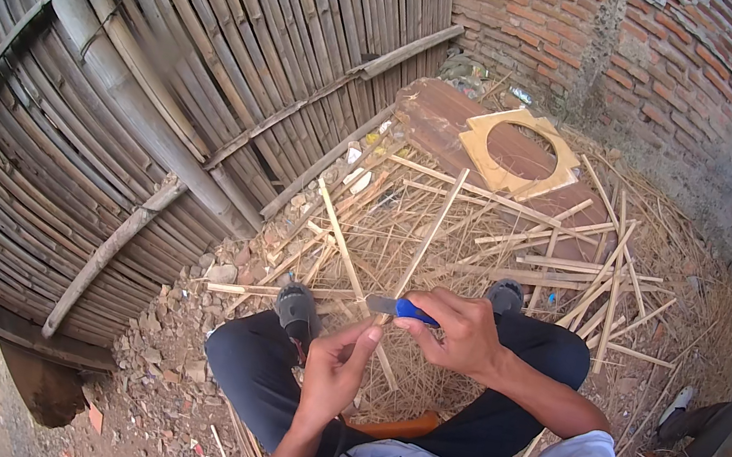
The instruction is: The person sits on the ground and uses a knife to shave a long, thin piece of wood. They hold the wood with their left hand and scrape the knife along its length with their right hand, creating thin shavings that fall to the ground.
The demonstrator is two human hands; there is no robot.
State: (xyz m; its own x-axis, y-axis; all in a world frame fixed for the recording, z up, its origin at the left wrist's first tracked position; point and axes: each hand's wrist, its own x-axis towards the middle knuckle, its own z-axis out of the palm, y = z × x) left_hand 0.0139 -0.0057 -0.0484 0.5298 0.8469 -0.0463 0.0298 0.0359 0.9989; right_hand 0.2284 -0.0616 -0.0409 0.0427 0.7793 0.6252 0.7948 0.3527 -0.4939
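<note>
My right hand (462, 334) is closed round the blue handle of a knife (380, 305), whose short blade points left. The blade lies against a thin pale strip of bamboo or wood (433, 232), which slants up and away from my hands. The near end of that strip is pinched between the thumb and fingers of my left hand (333, 365), just below the blade. A second pale strip (340, 236) passes behind the blade, running from upper left to lower right. Whether it touches the held strip I cannot tell.
Loose pale strips (615, 270) and shavings cover the ground ahead. A cut-out board with a round hole (522, 155) lies on a brown sheet (433, 119). A bamboo fence (253, 35) stands left, a brick wall (554, 28) behind. Another person's leg (701, 425) shows at right.
</note>
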